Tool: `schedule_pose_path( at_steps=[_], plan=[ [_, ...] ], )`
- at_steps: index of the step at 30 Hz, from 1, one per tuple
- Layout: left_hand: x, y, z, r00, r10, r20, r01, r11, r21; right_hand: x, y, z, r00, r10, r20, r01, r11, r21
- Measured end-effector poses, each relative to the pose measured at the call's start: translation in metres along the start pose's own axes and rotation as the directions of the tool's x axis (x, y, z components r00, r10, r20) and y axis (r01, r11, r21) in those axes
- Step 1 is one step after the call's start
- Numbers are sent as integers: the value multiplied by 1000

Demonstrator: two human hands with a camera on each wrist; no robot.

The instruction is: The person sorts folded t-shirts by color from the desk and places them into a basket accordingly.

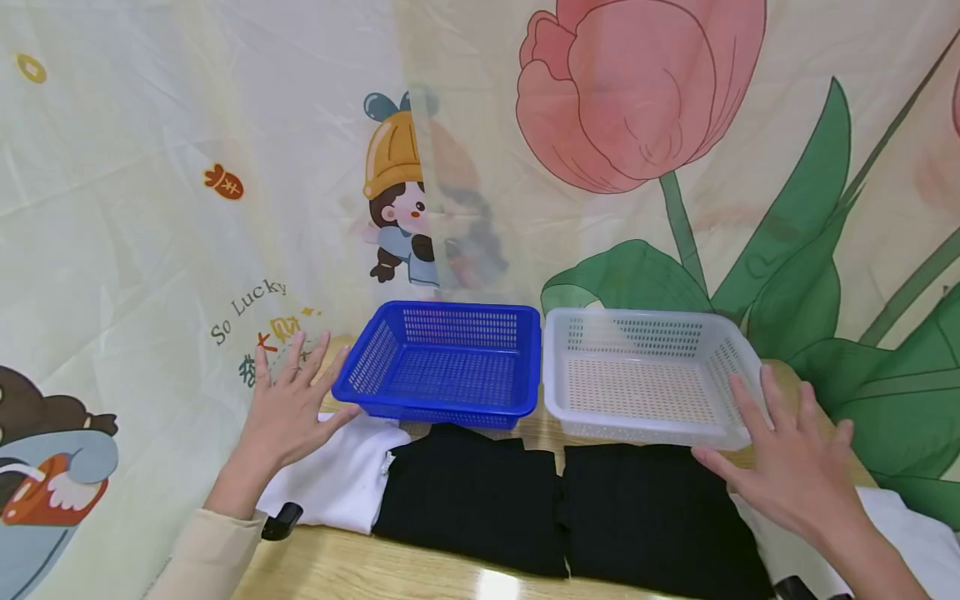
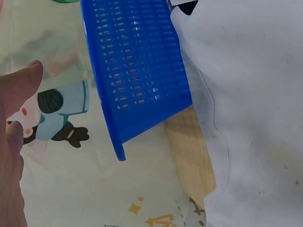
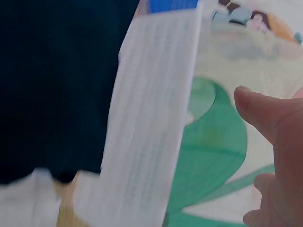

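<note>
My left hand (image 1: 288,412), fingers spread, hovers at the left end of the blue basket (image 1: 435,417), over a folded white cloth (image 1: 330,479). On the other side my right hand (image 1: 795,467) is spread out too, near the right end of the white basket (image 1: 652,425). Neither hand holds anything. Two folded black cloths (image 1: 472,500) (image 1: 660,517) lie side by side in front of the baskets. Partly behind the right hand and forearm is another white cloth (image 1: 907,525). Both baskets hold nothing.
The wooden table (image 1: 360,562) shows along the front edge and between the baskets. A printed curtain (image 1: 300,125) with a large tulip and cartoon figures hangs right behind the baskets and down the left side.
</note>
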State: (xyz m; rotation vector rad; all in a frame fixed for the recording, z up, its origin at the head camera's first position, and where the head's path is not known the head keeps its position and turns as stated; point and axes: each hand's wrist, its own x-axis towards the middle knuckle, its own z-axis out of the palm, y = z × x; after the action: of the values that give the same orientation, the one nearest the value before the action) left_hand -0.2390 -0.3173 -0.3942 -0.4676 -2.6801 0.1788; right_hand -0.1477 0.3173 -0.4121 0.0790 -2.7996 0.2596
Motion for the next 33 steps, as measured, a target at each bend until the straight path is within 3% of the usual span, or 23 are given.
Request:
schedule_pose_path(
  at_steps=[3, 6, 12, 16, 19, 21, 24, 27, 31, 33],
  plan=[
    [-4, -1, -5, 1000, 4, 5, -4, 997, -78, 2, -15, -4, 998, -42, 39, 39, 997, 73],
    [-9, 1, -11, 999, 2, 36, 6, 978, -207, 2, -30, -9, 992, -82, 100, 59, 974, 219],
    [-19, 7, -21, 990, 32, 134, 36, 878, -477, -3, -58, -13, 973, -126, 192, 16, 870, 492],
    [-24, 12, -18, 983, 75, 169, 49, 775, -629, -5, -75, -11, 942, -119, 314, -109, 776, 622],
    [-26, 17, -11, 971, 110, 214, 86, 673, -735, -5, -86, -6, 890, -102, 445, -252, 702, 666],
    [-27, 21, -4, 957, 132, 258, 123, 619, -775, -5, -92, 1, 852, -114, 511, -334, 634, 698],
    [-28, 27, 6, 933, 155, 324, 186, 564, -805, -6, -100, 13, 807, -157, 570, -429, 508, 747],
    [-29, 33, 14, 902, 175, 394, 271, 482, -833, -7, -108, 27, 771, -210, 601, -493, 399, 773],
    [-28, 40, 24, 852, 209, 480, 389, 362, -848, -10, -119, 42, 736, -263, 624, -550, 304, 778],
    [-27, 43, 28, 829, 216, 516, 435, 331, -837, -11, -125, 48, 725, -281, 629, -569, 270, 777]
  ],
)
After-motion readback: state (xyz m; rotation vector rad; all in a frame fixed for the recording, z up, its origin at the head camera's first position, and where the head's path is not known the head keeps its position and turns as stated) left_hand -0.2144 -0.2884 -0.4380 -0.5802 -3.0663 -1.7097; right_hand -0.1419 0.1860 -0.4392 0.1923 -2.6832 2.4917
